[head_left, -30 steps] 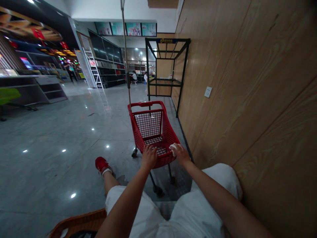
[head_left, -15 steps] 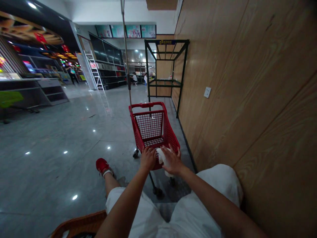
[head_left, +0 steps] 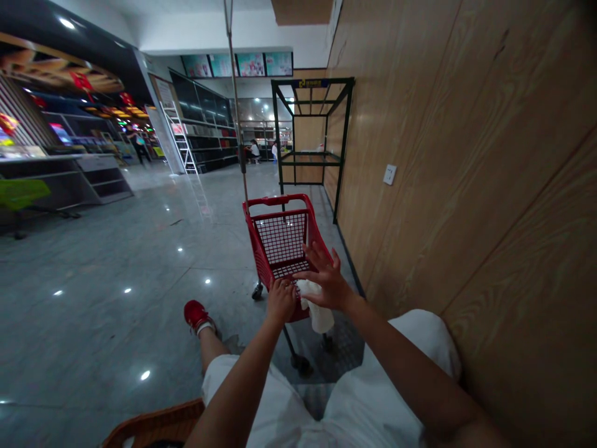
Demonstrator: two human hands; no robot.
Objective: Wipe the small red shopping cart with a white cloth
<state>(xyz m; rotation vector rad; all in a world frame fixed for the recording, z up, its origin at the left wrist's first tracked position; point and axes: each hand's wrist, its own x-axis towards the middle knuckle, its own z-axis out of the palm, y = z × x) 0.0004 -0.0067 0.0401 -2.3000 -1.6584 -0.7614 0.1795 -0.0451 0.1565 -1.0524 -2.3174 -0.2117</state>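
Your left hand (head_left: 282,301) curls its fingers over the near rim of the red shopping cart (head_left: 282,238); your right hand (head_left: 326,283) spreads its fingers wide, white cloth (head_left: 321,320) hanging just beneath. Beyond them, the sign (head_left: 310,83) is illegible.

The red cart (head_left: 262,258) looks moulded in smooth plastic with a mild sheen, its back panel (head_left: 283,234) an open lattice. The white wipe (head_left: 321,318) is matt, limp and soft; whether cloth or paper, I cannot tell. The floor (head_left: 116,330) is smooth and glossy, throwing back bright spots of light. Wood-grained panelling (head_left: 410,261) has a low satin finish. The rack (head_left: 345,143) and pole (head_left: 234,81) look metal, the rack darkly coated. The socket (head_left: 390,174) is smooth white plastic; the shorts (head_left: 373,398) are matt, creased cloth.
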